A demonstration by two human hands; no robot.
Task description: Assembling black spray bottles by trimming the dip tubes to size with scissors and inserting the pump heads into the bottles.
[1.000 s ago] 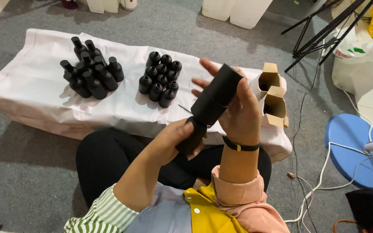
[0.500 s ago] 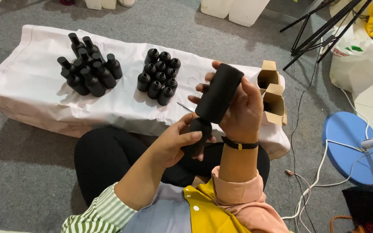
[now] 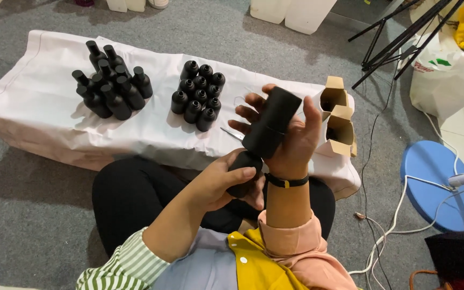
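My right hand (image 3: 291, 140) grips a black cylindrical tube (image 3: 272, 124) held tilted in front of me, above my lap. My left hand (image 3: 226, 180) holds a smaller black round piece (image 3: 244, 167) at the tube's lower end; whether the two pieces are joined is hidden by my fingers. Beyond the hands, a low surface under a white cloth (image 3: 44, 113) carries two clusters of black bottles: taller necked ones (image 3: 111, 86) at the left and shorter ones (image 3: 198, 95) in the middle. Two open brown cardboard boxes (image 3: 338, 118) stand at the cloth's right end.
A thin metal tool (image 3: 233, 134) lies on the cloth near the tube. A blue round base (image 3: 440, 185) with white cables sits on the floor at right. Black tripod legs (image 3: 393, 37) and a white bag (image 3: 447, 70) stand at the back right. Grey carpet surrounds everything.
The tube and both hands have shifted slightly; my left hand has closed more fully around the small black piece at the tube's lower end.
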